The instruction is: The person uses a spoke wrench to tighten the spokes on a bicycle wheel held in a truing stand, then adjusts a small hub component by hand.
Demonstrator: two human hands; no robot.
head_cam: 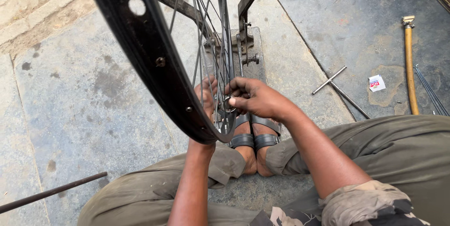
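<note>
A bare black bicycle wheel rim point(140, 38) with thin steel spokes point(206, 52) stands upright in a dark metal stand point(246, 24) on the stone floor. My left hand point(206, 95) is behind the spokes at the lower part of the rim, partly hidden by them. My right hand point(257, 98) is on the near side, fingers pinched on a small round metal spoke key point(228, 104) set against a spoke near the rim. I sit with both feet in grey sandals point(255, 134) under the wheel.
A steel T-shaped wrench point(337, 87) lies on the floor to the right. Beyond it lie a long wooden-handled tool point(411, 62), a small white paper scrap point(376, 83) and loose spokes point(431, 92). A dark metal rod point(51, 192) lies at lower left.
</note>
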